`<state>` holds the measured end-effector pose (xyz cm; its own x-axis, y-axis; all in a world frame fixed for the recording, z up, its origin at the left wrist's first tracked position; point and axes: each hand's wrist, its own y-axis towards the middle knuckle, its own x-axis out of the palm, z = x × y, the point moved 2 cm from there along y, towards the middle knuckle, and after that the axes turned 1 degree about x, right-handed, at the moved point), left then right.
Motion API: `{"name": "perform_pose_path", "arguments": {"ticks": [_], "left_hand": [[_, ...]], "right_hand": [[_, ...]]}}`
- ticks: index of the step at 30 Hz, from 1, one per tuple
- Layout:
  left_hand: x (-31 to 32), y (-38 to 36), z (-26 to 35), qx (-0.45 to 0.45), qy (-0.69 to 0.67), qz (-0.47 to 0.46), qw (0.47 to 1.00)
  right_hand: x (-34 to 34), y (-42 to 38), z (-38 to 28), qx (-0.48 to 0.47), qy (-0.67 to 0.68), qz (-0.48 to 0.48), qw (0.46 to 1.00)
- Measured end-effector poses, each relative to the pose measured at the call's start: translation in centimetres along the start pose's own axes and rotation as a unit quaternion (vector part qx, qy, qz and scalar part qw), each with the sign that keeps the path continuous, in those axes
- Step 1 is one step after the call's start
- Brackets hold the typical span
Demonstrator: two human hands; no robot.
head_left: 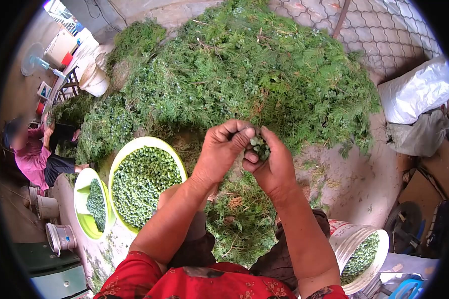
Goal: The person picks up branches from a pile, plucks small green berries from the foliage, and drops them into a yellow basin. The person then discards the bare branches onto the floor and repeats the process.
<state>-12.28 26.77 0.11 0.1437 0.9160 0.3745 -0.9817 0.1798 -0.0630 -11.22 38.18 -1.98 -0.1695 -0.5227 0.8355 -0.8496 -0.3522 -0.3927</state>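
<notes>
My right hand [273, 167] is curled around a small bunch of green seed cones [258, 145], part of which shows between its thumb and fingers. My left hand [227, 149] meets it from the side, fingers bent and thumb pressed against them at the bunch's edge. What the left fingertips pinch is hidden. Both hands are raised in front of my lap, over loose evergreen sprigs [239, 219]. Left of my arm stands a yellow-green tub [183, 169] full of picked green cones [142, 184].
A large heap of evergreen branches [244, 74] spreads ahead. A smaller tub [80, 199] with cones stands at left; a white bucket [381, 249] of cones tilts at right. Another person [35, 154] sits at far left. White sacks [419, 89] lie at right.
</notes>
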Motion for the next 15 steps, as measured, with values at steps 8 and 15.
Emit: {"name": "perform_pose_path", "arguments": {"ticks": [8, 15], "left_hand": [[-0.2, 0.3, 0.3, 0.036, 0.067, 0.066, 0.995], [-1.0, 1.0, 0.5, 0.148, 0.131, 0.171, 0.965]], "right_hand": [[0.8, -0.6, -0.4, -0.042, -0.053, 0.012, 0.998], [-0.4, -0.1, -0.6, -0.019, 0.073, 0.015, 0.997]]}}
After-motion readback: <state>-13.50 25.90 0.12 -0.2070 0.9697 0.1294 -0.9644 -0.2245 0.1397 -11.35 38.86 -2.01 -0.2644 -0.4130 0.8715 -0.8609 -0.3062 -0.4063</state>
